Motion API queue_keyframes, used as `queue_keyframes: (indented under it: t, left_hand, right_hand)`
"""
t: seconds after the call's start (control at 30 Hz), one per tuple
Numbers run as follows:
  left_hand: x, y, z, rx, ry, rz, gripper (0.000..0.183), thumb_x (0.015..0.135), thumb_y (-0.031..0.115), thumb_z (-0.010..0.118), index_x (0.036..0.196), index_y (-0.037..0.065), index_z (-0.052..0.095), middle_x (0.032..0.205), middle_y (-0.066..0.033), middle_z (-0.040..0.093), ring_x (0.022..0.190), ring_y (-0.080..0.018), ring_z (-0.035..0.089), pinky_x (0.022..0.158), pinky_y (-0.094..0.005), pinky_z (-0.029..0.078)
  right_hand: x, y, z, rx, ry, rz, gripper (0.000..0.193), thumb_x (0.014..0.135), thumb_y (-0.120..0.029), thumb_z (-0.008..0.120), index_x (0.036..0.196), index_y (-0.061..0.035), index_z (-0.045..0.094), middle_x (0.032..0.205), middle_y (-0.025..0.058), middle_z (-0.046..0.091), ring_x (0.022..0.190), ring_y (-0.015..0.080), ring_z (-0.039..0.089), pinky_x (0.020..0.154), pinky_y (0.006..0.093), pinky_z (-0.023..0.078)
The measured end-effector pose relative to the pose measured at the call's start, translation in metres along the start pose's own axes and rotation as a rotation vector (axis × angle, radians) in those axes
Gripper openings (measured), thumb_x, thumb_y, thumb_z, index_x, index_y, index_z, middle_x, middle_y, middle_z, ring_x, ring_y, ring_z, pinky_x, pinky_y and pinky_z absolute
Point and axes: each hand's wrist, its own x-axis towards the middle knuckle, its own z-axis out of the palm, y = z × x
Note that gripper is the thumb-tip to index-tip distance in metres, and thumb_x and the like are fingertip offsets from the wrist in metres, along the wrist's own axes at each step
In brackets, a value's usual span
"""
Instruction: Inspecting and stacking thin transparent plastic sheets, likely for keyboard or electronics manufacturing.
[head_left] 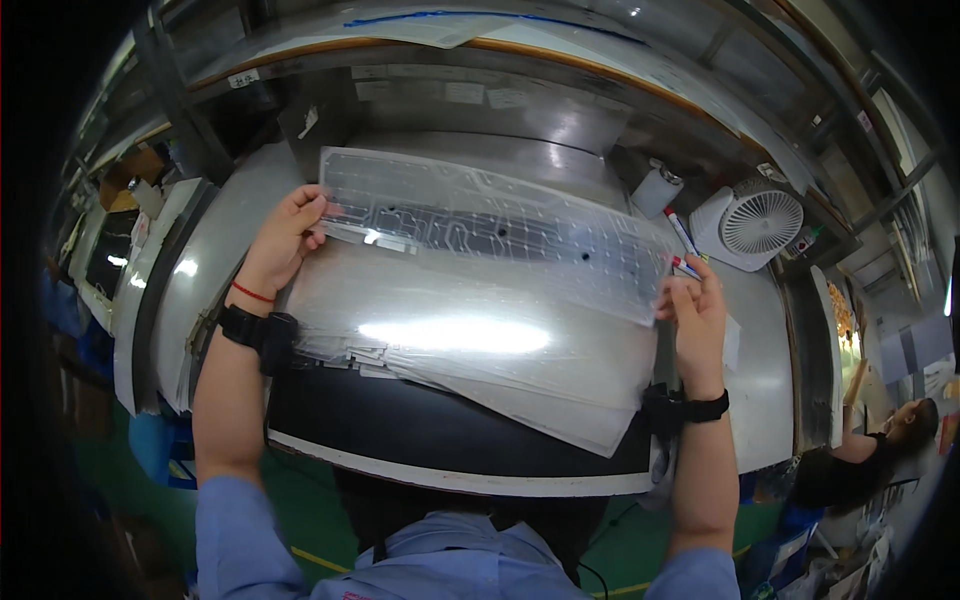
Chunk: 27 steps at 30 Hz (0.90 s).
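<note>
A clear, flexible printed-circuit sheet (450,228), patterned with pale traces and a few dark dots, is raised in a tilted position above the bench. Its left end is pinched between the thumb and fingers of my left hand (286,238). At the other end, my right hand (697,318) grips the lower right corner. A red-capped marker (686,267) shows at my right fingertips; whether it is held or lies behind them I cannot tell. Below the raised sheet lies a stack of similar clear sheets (520,385), its edges fanned unevenly toward me, with glare across the top.
A black mat (340,420) lines the bench's front edge. At the back right stand a white fan (755,222), a white bottle (656,190) and another red-capped marker (682,230). A shelf (560,55) spans overhead. More sheets (190,290) sit left; a co-worker (870,460) is far right.
</note>
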Motion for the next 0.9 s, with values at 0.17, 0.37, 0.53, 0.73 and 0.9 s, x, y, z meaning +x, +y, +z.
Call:
queue_keyframes:
  t: [0.17, 0.37, 0.53, 0.73, 0.9]
  left_hand:
    - [0.002, -0.003, 0.001, -0.144, 0.075, 0.028, 0.034, 0.103, 0.023, 0.053, 0.130, 0.002, 0.051, 0.110, -0.0063, 0.066, 0.084, -0.0065, 0.062, 0.073, -0.0162, 0.052]
    - [-0.002, 0.007, 0.010, -0.220, 0.087, 0.021, 0.041, 0.104, 0.023, 0.051, 0.137, -0.002, 0.046, 0.126, -0.0164, 0.062, 0.108, -0.0199, 0.065, 0.090, -0.0250, 0.056]
    - [-0.001, 0.005, 0.005, -0.193, 0.050, 0.017, 0.036, 0.104, 0.021, 0.049, 0.132, -0.001, 0.049, 0.125, -0.0171, 0.062, 0.108, -0.0201, 0.065, 0.091, -0.0264, 0.056]
    - [-0.001, 0.004, 0.006, -0.208, 0.064, 0.035, 0.035, 0.104, 0.021, 0.049, 0.131, -0.003, 0.050, 0.123, -0.0174, 0.062, 0.109, -0.0205, 0.065, 0.094, -0.0277, 0.055]
    - [-0.005, 0.013, 0.016, -0.205, 0.008, -0.023, 0.037, 0.105, 0.024, 0.047, 0.129, -0.003, 0.051, 0.115, -0.0163, 0.066, 0.097, -0.0188, 0.068, 0.084, -0.0260, 0.057]
  right_hand:
    - [0.000, 0.021, -0.002, -0.352, -0.104, -0.068, 0.039, 0.095, -0.014, 0.063, 0.130, 0.0008, 0.054, 0.106, 0.0105, 0.064, 0.096, 0.0176, 0.060, 0.082, 0.0291, 0.049]
    - [-0.003, 0.014, 0.000, -0.709, -0.230, -0.161, 0.039, 0.088, -0.021, 0.070, 0.118, 0.0021, 0.062, 0.113, 0.0166, 0.063, 0.108, 0.0308, 0.056, 0.094, 0.0373, 0.044]
    - [-0.002, 0.011, 0.000, -0.477, -0.159, -0.167, 0.022, 0.091, -0.014, 0.067, 0.108, 0.0002, 0.063, 0.106, 0.0089, 0.064, 0.098, 0.0214, 0.059, 0.088, 0.0309, 0.046]
    - [-0.003, 0.007, 0.003, -0.205, -0.056, -0.129, 0.011, 0.098, -0.008, 0.059, 0.108, -0.0047, 0.060, 0.091, -0.0012, 0.062, 0.074, 0.0058, 0.056, 0.064, 0.0198, 0.044]
    - [0.000, 0.008, -0.002, 0.041, 0.101, 0.015, 0.008, 0.100, -0.011, 0.056, 0.106, -0.0056, 0.057, 0.083, -0.0026, 0.059, 0.058, 0.0034, 0.049, 0.047, 0.0185, 0.036]
